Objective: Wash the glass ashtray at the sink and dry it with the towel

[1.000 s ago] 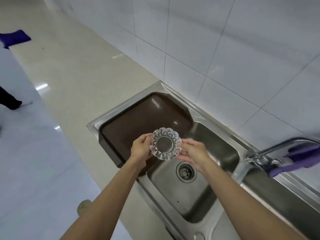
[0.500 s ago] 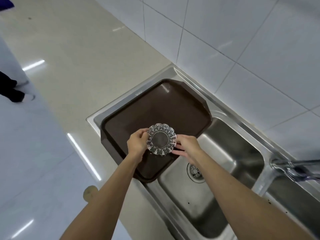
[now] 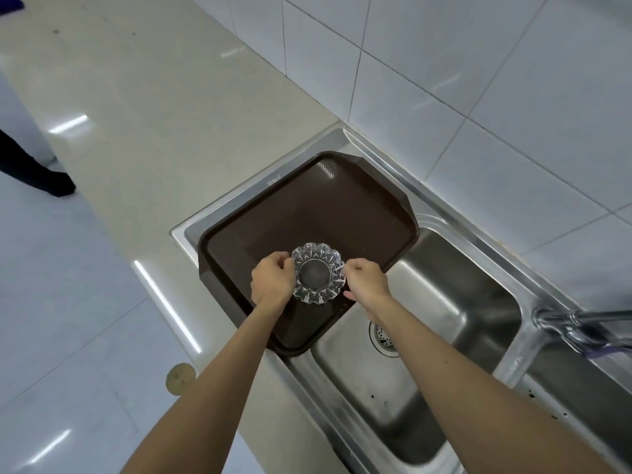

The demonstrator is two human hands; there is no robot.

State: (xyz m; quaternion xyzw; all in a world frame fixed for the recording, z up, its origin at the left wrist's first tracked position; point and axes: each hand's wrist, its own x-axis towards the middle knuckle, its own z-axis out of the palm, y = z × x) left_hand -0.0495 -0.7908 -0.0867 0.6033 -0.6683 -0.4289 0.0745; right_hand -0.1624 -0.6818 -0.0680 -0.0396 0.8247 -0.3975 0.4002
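Observation:
The glass ashtray (image 3: 316,272), round with a scalloped cut rim, sits between both hands over the near part of a dark brown tray (image 3: 307,206). My left hand (image 3: 272,281) grips its left edge and my right hand (image 3: 367,280) grips its right edge. Whether the ashtray rests on the tray or hovers just above it I cannot tell. The steel sink basin (image 3: 455,302) with its drain (image 3: 383,336) lies to the right. A sliver of purple towel (image 3: 602,352) hangs on the faucet (image 3: 574,323) at the right edge.
The brown tray lies across the sink's left end, overlapping the basin. A beige countertop (image 3: 143,107) runs away to the far left along a white tiled wall (image 3: 478,80). A second basin (image 3: 588,412) lies at the right. Someone's dark shoe (image 3: 51,181) stands on the floor at left.
Both hands carried the ashtray left, from over the basin near the drain to over the brown tray. The view shifted, so the faucet and towel slid to the right edge.

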